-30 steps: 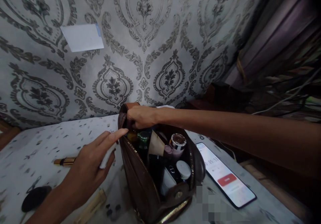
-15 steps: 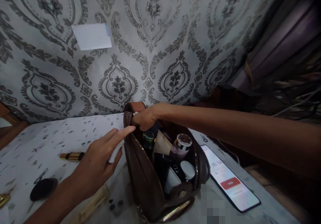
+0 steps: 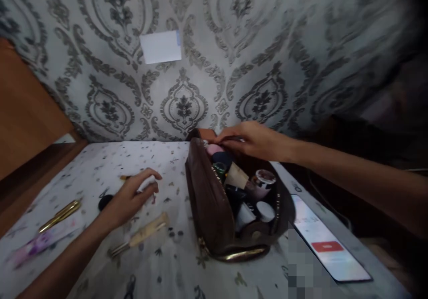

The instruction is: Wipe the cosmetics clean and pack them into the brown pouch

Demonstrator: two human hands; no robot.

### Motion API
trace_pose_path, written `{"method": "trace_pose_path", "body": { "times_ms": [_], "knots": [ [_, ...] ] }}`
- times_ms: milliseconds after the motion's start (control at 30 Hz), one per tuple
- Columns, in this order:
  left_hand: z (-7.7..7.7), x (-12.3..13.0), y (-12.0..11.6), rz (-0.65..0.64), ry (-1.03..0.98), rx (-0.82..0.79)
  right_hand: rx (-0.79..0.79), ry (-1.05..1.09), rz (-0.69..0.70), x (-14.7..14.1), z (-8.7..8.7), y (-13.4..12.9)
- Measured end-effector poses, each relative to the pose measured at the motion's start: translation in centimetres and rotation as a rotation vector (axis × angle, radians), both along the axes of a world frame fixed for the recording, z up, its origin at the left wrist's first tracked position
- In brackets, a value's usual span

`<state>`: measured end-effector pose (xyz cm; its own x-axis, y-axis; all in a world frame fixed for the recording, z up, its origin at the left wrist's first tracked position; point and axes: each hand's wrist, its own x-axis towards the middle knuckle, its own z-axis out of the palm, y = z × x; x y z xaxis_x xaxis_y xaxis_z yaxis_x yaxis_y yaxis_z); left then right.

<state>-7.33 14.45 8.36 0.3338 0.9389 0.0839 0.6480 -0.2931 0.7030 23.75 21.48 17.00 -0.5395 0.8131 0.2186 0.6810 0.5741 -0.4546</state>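
Observation:
A brown zip bag (image 3: 209, 205) stands open on the patterned cloth. Inside it are a jar with a patterned lid (image 3: 265, 179), a white round lid (image 3: 265, 211), a green-capped item (image 3: 220, 168), a beige packet (image 3: 236, 176) and a pink item (image 3: 214, 149). My right hand (image 3: 254, 140) pinches the bag's far rim beside the orange-brown strap (image 3: 207, 134). My left hand (image 3: 138, 192), left of the bag over the cloth, has its fingers curled around a small white item (image 3: 147, 182).
Left of the bag lie a beige tube (image 3: 149, 230), a gold tube (image 3: 60, 216), a pink-purple tube (image 3: 42, 242) and a black round item (image 3: 105, 202). A lit phone (image 3: 331, 241) is at the right. Behind is a patterned wall with white paper (image 3: 161, 47).
My left hand has drawn away from the bag to the left with the white item. My right hand has come up out of the bag to its rim. The view has turned left.

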Motion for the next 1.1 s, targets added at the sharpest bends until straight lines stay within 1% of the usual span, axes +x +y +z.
{"method": "trace_pose_path", "body": {
  "times_ms": [33, 100, 133, 233, 267, 333, 400, 433, 467, 500, 600, 667, 700, 767, 833, 867, 900, 1000, 1033, 1100],
  "knots": [
    [-0.3, -0.6, -0.9, -0.025, 0.07, -0.026, 0.071, -0.035, -0.033, 0.3, 0.1, -1.1],
    [-0.8, -1.6, -2.9, -0.069, 0.213, -0.039, 0.167, -0.019, -0.107, 0.9, 0.1, -3.3],
    [-1.0, -1.9, -4.0, -0.077, 0.269, -0.025, 0.223, 0.013, -0.116, 1.0, 0.1, -4.5],
    [-1.5, -3.2, -6.0, -0.028, 0.367, 0.056, 0.391, 0.089, -0.134, 0.9, -0.6, -8.1],
    [-1.8, -3.8, -6.2, 0.01, 0.383, 0.079, 0.424, 0.104, -0.131, 0.7, -0.9, -9.3],
    [-2.2, -5.3, -6.0, 0.12, 0.411, 0.13, 0.491, 0.138, -0.08, -0.2, -1.5, -11.7],
    [-2.6, -7.1, -5.2, 0.28, 0.485, 0.225, 0.503, 0.164, 0.019, -1.5, -1.9, -13.9],
    [-2.8, -7.9, -4.9, 0.351, 0.543, 0.264, 0.482, 0.182, 0.072, -2.2, -2.2, -14.8],
    [-2.8, -8.5, -4.5, 0.402, 0.598, 0.283, 0.435, 0.19, 0.123, -2.9, -2.4, -15.8],
    [-2.9, -9.1, -4.3, 0.427, 0.642, 0.275, 0.38, 0.196, 0.158, -3.7, -2.7, -16.6],
    [-3.3, -9.9, -4.1, 0.4, 0.694, 0.135, 0.202, 0.206, 0.195, -5.8, -4.0, -18.4],
    [-3.7, -10.0, -4.1, 0.361, 0.703, 0.049, 0.115, 0.248, 0.181, -7.3, -5.4, -19.1],
    [-3.9, -10.0, -4.1, 0.35, 0.703, 0.031, 0.077, 0.283, 0.167, -8.0, -6.1, -19.4],
    [-4.0, -9.9, -4.1, 0.346, 0.7, 0.038, -0.028, 0.363, 0.128, -9.5, -7.7, -19.6],
    [-3.6, -9.9, -4.2, 0.363, 0.655, 0.064, -0.191, 0.43, 0.07, -11.0, -9.2, -19.5],
    [-3.3, -9.7, -4.3, 0.36, 0.582, 0.087, -0.282, 0.482, 0.039, -11.8, -9.8, -19.4],
    [-2.9, -9.5, -4.5, 0.342, 0.467, 0.117, -0.378, 0.541, 0.016, -12.5, -10.4, -19.2],
    [-1.9, -7.9, -5.9, 0.214, -0.01, 0.226, -0.635, 0.811, -0.029, -14.6, -11.6, -18.8],
    [-1.7, -7.1, -6.6, 0.172, -0.133, 0.258, -0.71, 0.915, -0.055, -15.2, -11.8, -18.8],
    [-1.8, -5.3, -8.2, 0.112, -0.261, 0.308, -0.834, 1.108, -0.112, -16.2, -12.0, -18.9]
  ]
}}
